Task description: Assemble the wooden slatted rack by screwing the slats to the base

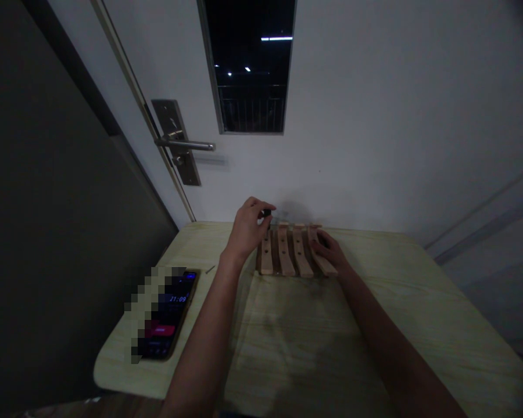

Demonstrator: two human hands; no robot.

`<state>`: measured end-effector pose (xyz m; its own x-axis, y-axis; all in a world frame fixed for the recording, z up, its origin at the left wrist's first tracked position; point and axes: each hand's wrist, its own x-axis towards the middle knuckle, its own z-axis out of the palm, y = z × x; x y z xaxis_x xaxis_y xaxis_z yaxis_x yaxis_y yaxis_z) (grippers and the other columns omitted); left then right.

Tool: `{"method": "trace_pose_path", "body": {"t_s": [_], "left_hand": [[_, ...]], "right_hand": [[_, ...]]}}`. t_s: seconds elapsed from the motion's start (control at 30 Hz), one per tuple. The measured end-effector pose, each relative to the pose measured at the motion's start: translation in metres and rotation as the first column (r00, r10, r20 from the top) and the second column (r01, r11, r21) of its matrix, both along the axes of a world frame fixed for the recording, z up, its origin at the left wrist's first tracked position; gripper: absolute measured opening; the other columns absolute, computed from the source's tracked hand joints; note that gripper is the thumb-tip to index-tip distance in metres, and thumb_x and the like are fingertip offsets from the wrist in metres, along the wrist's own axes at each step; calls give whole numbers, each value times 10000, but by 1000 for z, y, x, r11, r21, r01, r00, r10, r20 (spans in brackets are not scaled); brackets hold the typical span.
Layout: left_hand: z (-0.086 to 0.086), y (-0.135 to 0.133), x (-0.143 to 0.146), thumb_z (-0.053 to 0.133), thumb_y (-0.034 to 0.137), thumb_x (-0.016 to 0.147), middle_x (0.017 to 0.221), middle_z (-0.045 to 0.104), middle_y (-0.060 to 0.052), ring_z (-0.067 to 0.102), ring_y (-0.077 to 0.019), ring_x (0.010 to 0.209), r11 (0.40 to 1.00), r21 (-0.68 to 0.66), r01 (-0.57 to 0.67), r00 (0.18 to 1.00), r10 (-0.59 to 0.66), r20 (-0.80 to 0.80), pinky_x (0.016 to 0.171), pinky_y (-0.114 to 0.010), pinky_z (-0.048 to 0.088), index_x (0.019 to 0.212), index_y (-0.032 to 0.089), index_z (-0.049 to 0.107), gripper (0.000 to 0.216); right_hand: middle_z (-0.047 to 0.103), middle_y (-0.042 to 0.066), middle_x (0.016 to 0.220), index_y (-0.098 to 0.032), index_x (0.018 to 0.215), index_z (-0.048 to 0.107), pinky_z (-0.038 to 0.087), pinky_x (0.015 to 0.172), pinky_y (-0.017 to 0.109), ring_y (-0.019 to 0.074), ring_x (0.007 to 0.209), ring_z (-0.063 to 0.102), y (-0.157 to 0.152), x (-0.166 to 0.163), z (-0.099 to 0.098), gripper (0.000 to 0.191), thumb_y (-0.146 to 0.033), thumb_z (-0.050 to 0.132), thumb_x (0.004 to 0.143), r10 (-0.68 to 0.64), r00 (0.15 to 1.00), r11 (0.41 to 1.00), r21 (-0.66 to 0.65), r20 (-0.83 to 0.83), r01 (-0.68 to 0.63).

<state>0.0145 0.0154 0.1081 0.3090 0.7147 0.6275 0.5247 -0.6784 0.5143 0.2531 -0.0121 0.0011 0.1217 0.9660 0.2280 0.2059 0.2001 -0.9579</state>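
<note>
A small wooden rack of several slats (287,251) lies on the pale table (296,337) near the far edge. My left hand (247,227) hovers over its left end, fingers pinched on a small dark tool (267,213) that points down at the leftmost slat. My right hand (329,251) rests flat on the rightmost slat, fingers pressing it down.
A phone (168,316) with a lit screen lies at the table's left front. A small screw or nail (210,269) lies just right of it. Behind the table stands a white door with a metal handle (183,145) and a dark window (251,67).
</note>
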Motion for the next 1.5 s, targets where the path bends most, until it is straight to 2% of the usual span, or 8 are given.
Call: {"method": "trace_pose_path", "body": {"t_s": [0.13, 0.27, 0.5, 0.63, 0.83, 1.0, 1.33, 1.5], "left_hand": [[-3, 1, 1, 549, 44, 764, 944, 627, -49, 598, -126, 773, 1000, -4, 24, 1000, -24, 15, 770, -302, 527, 1050, 181, 598, 320], [-3, 2, 0, 539, 22, 758, 920, 655, -43, 615, -138, 796, 999, -29, 12, 1000, -12, 13, 785, -314, 522, 988, 178, 614, 287], [-1, 1, 0, 603, 182, 793, 917, 570, -48, 569, -120, 752, 999, 33, -24, 1000, 24, 0, 718, -286, 517, 947, 173, 626, 156], [0, 0, 1, 605, 154, 786, 840, 552, -24, 562, -101, 701, 1000, 21, -3, 1000, 3, 2, 699, -265, 512, 876, 165, 610, 90], [0, 0, 0, 532, 54, 783, 902, 627, -48, 598, -133, 780, 1000, -11, -10, 1000, 10, 15, 770, -312, 520, 1072, 173, 540, 313], [-2, 2, 0, 491, 28, 780, 906, 647, -52, 613, -152, 822, 1000, -24, 3, 1000, -2, 24, 785, -329, 532, 942, 173, 602, 244], [-2, 1, 1, 444, -20, 750, 927, 596, -51, 587, -151, 880, 1000, 7, 0, 998, -1, 65, 782, -307, 523, 900, 174, 647, 318], [1, -1, 2, 413, 22, 818, 893, 614, -44, 577, -144, 869, 999, 52, 8, 1000, -9, 23, 793, -300, 497, 882, 172, 636, 277]], "right_hand": [[656, 85, 958, -207, 938, 599, 480, 779, 388, 258, 895, 588, 1, 0, 0, 457, -527, 674, 620, -4, 999, 1000, 9, -35, 4], [652, 80, 953, -202, 934, 594, 478, 778, 386, 253, 890, 588, 1, 0, -1, 470, -525, 690, 606, -2, 998, 1000, -11, -67, 1], [661, 79, 980, -208, 954, 604, 476, 795, 385, 257, 919, 594, 2, 2, -2, 482, -555, 673, 627, 12, 1000, 1000, 7, -22, -12], [657, 77, 982, -208, 955, 601, 476, 790, 384, 255, 913, 587, 3, 2, -3, 496, -560, 680, 614, -5, 1000, 1000, 14, -19, 5], [644, 78, 957, -202, 946, 593, 473, 763, 378, 248, 889, 576, 3, 2, -2, 469, -530, 676, 622, -3, 1000, 1000, 0, -23, 3], [646, 74, 943, -205, 928, 595, 472, 771, 382, 248, 885, 579, 3, 3, -4, 452, -536, 667, 629, -5, 1000, 1000, 12, -2, 5], [653, 83, 961, -205, 946, 598, 483, 784, 392, 259, 913, 588, 4, 3, -6, 481, -561, 663, 628, -11, 1000, 1000, 14, -6, 11], [646, 79, 969, -205, 944, 594, 483, 792, 394, 257, 915, 587, 4, 2, -5, 469, -542, 660, 625, -21, 1000, 1000, 3, -8, 21]]}}
